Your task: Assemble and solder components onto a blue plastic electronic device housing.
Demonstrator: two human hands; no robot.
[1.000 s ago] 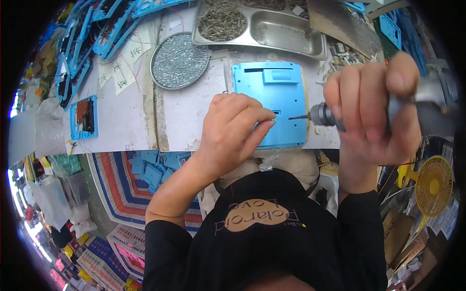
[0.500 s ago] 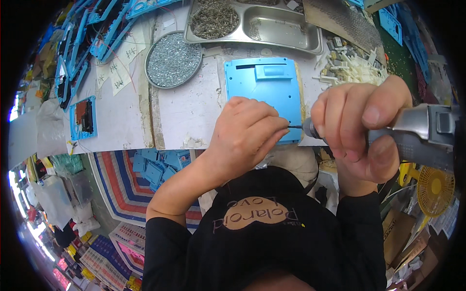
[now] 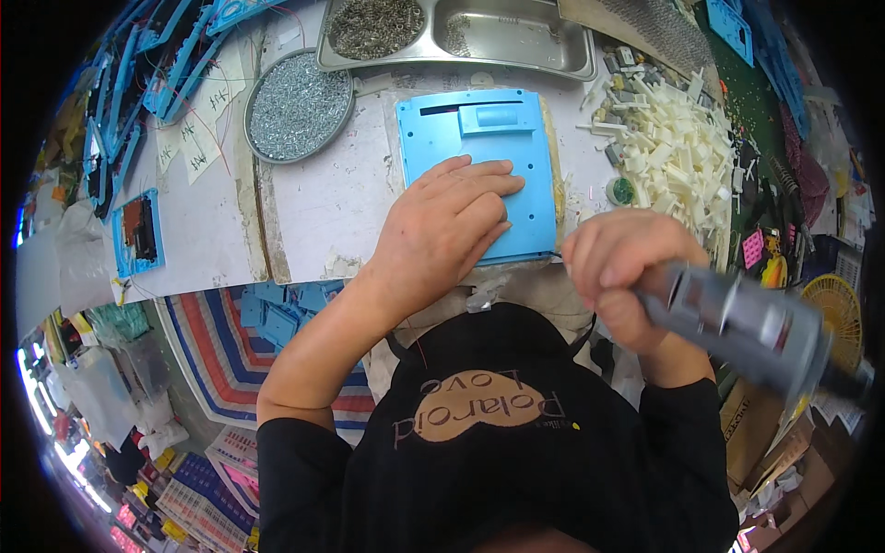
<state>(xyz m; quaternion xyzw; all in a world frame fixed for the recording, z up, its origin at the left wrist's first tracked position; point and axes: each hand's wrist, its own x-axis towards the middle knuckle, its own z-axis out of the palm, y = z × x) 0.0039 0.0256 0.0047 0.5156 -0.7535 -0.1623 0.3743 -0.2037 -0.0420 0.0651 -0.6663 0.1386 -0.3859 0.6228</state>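
A light-blue plastic housing (image 3: 530,198) with a slot and a raised part near its far edge lies on the bench in front of me. My left hand (image 3: 447,221) rests on its left part, fingers stretched out across the surface. My right hand (image 3: 631,263) is closed around a grey electric screwdriver (image 3: 737,318), whose body tilts down to the right. Its thin dark bit points left, at the housing's near right corner. Whether the tip sits in a screw there, I cannot tell.
Beyond the housing stand a round dish of silvery screws (image 3: 300,106) and a metal compartment tray (image 3: 516,57) with small metal parts. White plastic pieces (image 3: 678,152) are heaped at the right. Another blue part (image 3: 138,232) lies far left; a striped bag (image 3: 221,355) holds more below the bench.
My left hand has gone from curled fingers near the bit to lying spread on the housing. The screwdriver has swung, its rear end now lower and nearer me. The whole view has shifted slightly.
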